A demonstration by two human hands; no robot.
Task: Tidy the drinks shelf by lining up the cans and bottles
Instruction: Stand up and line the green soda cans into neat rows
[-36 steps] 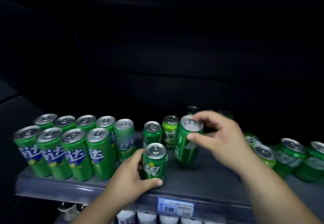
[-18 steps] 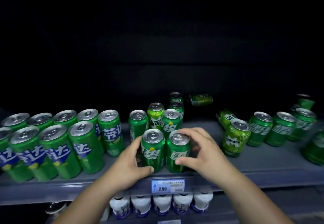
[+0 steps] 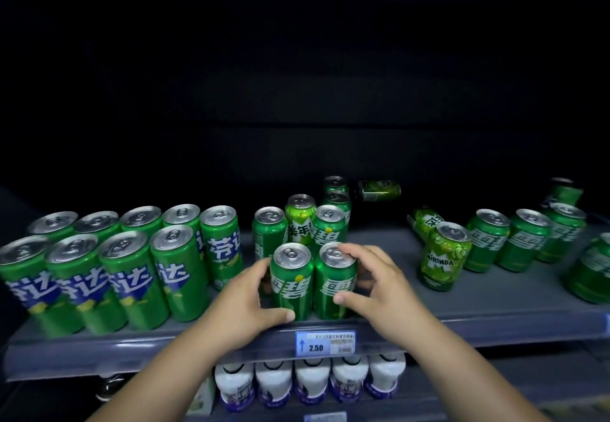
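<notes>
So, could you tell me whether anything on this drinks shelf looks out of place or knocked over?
Yes: a toppled can lies on its side at the back of the shelf, and a leaning can tilts behind the Mirinda can. Both break the rows.

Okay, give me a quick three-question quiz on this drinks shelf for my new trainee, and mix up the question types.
1. True or false: the left hand grips the left front can while the right hand grips the right front can.
2. The price tag reads: A) 1.50 B) 2.50 C) 3.50
3. Fill in: the back can, just right of the centre cluster, lies on its ____.
Key: 1 true; 2 B; 3 side.
</notes>
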